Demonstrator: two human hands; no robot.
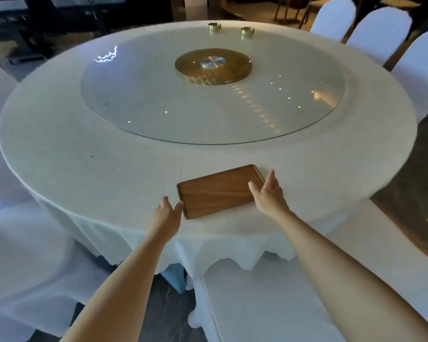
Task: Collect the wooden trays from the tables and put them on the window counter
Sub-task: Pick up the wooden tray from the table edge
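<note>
Both open hands (167, 211) (269, 193) flank the wooden tray (218, 192) on the table (84, 169)

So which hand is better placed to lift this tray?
Right, slightly: the right hand already overlaps the wooden tray at its end, while the left hand sits open just beside the near corner.

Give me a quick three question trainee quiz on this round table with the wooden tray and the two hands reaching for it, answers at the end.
1. True or false: the wooden tray lies on the glass turntable.
2. Which is closest to the tray's left end? A) left hand B) right hand C) a small brass cup
3. Fill in: the two brass cups stand at the ___ edge of the turntable.

Key:
1. False. It lies on the white tablecloth, near the table's front edge.
2. A. The right hand is at the tray's right end; both hands are open, the tray not yet lifted.
3. Far.
</note>
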